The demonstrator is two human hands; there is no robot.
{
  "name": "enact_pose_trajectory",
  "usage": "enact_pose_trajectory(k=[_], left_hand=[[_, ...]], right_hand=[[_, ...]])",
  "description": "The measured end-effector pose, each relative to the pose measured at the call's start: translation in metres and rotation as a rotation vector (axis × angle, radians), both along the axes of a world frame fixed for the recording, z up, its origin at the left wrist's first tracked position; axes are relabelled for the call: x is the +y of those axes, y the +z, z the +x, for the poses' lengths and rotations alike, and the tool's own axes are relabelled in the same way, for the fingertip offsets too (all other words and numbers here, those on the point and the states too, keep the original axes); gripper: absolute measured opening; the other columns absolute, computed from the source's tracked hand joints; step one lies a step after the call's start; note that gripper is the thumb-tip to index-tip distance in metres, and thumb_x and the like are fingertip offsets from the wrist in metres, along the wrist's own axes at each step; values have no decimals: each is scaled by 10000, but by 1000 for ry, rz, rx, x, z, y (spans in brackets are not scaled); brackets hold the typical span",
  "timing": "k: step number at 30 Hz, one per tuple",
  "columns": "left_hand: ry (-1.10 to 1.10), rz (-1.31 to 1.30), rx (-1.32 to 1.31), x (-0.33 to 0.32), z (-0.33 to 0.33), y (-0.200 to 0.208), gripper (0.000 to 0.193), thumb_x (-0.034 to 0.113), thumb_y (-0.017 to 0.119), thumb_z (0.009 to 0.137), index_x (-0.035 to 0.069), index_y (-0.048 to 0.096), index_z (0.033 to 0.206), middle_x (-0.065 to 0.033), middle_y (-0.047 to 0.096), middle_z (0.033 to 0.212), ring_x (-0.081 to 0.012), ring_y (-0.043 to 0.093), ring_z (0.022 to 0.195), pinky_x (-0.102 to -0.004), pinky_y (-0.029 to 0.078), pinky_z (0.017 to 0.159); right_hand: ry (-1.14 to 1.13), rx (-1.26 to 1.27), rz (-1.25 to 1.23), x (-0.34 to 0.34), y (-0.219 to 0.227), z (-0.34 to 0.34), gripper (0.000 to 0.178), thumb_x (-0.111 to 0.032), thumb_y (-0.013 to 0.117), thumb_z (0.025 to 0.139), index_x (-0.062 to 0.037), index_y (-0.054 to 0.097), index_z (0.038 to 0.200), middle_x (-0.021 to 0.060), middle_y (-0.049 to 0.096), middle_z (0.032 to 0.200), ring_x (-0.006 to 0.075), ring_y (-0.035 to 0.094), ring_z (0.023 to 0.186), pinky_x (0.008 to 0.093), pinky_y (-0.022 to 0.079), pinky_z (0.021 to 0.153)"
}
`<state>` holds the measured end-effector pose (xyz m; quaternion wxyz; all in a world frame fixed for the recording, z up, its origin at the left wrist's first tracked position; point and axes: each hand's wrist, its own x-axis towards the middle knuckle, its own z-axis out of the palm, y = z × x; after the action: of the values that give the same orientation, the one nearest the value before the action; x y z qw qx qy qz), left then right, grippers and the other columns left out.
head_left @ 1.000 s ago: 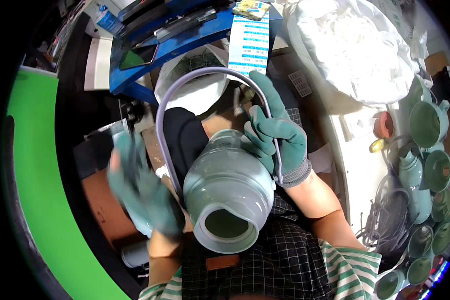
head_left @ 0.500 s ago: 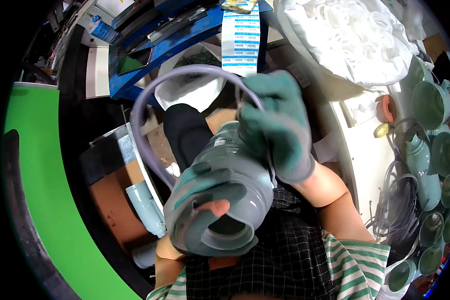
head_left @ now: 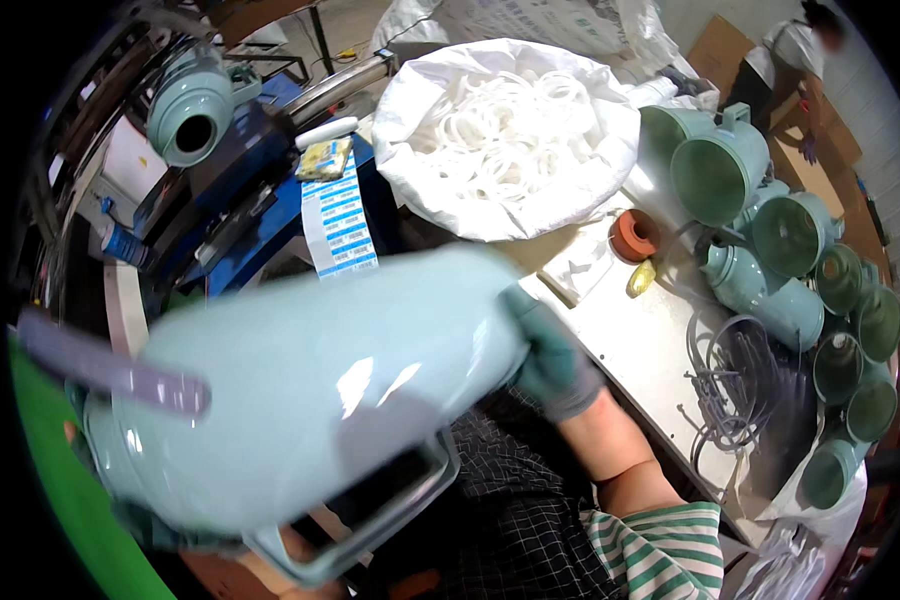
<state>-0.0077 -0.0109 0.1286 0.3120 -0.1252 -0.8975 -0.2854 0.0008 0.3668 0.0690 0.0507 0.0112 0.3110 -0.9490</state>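
At centre left, the flask [head_left: 310, 370], lilac handle [head_left: 120, 370] seemingly fitted, is clamped by fingers of both hands [head_left: 165, 530] [head_left: 545, 350]; remaining steps cannot be told.

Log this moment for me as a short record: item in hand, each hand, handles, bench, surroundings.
Item in hand: large pale green vessel, lying sideways, tilted
Right hand: gloved right hand at the vessel's right end
Left hand: gloved left hand at the lower left end, mostly hidden
Handles: purple-grey curved handle at left; angular side handle below
Bench: white sack of white rings; reddish-brown ring; grey curved strips
Surroundings: more green vessels at right; co-worker beyond
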Motion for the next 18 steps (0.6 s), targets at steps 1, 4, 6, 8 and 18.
enact_pose_trajectory(k=[1, 4, 6, 8, 18], left_hand=[[-2, 38, 19, 4, -2, 4, 721, 243, 742, 918, -33, 440, 1512, -225, 519, 1484, -360, 547, 1343, -441, 455, 1147], [-11, 209, 63, 5, 11, 1, 741, 209, 751, 909, -40, 422, 1524, -232, 497, 1505, -369, 521, 1376, -444, 441, 1154], [-22, 232, 5, -9, 35, -22, 755, 186, 758, 902, -45, 410, 1531, -236, 483, 1518, -376, 503, 1398, -447, 432, 1159], [191, 47, 3, -29, 56, -71, 736, 173, 788, 896, -90, 439, 1487, -253, 548, 1436, -396, 563, 1326, -459, 468, 1115], [1607, 459, -740, -229, 315, -308, 847, 636, 713, 820, -55, 568, 1286, -336, 610, 1314, -456, 596, 1236, -498, 494, 1027]], right_hand=[[-168, 53, 84, 19, 9, -2, 562, -257, 559, 1064, 13, 436, 1541, 175, 508, 1528, 290, 490, 1408, 449, 397, 1209], [-641, 157, 509, 76, 42, -40, 547, -249, 568, 1063, 20, 446, 1524, 181, 524, 1496, 296, 505, 1374, 451, 411, 1186], [-860, 197, 853, 98, 56, -72, 537, -243, 574, 1062, 25, 453, 1512, 185, 534, 1475, 299, 516, 1351, 453, 420, 1170], [-806, 287, 1126, 103, 59, -101, 528, -237, 580, 1061, 30, 460, 1500, 189, 544, 1454, 303, 526, 1329, 455, 429, 1154], [-323, 988, 1475, -137, -15, -152, 480, -209, 610, 1056, 54, 495, 1441, 207, 595, 1349, 320, 578, 1216, 464, 473, 1076]])
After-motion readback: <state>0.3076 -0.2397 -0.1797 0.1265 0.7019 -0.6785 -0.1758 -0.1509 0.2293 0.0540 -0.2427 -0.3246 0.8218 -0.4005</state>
